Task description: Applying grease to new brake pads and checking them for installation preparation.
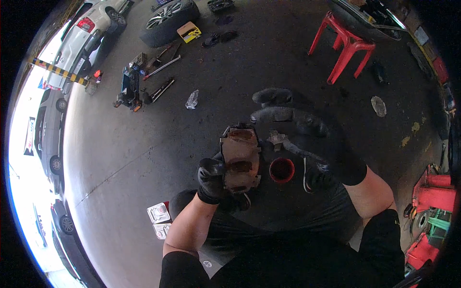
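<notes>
My left hand (211, 177), in a black glove, grips a brake pad (241, 165) by its left edge. The pad stands upright with its brownish flat face toward me, and darker smears mark that face. To the right of the pad, my gloved right hand (312, 132) is open, its fingers stretched to the left and thumb apart. A pale, crumpled-looking bit (276, 138) shows by the thumb tip; I cannot tell whether it touches the glove. Below that hand is a round red tub (282, 170) with dark contents, between my shoes.
Red-and-white boxes (158, 212) lie left of my leg. Ahead are a tool case (129, 86), long-handled tools (163, 66), a wheel (170, 21) and a yellow box (188, 32). A red plastic stool (341, 45) stands ahead right; red equipment (432, 192) is at far right.
</notes>
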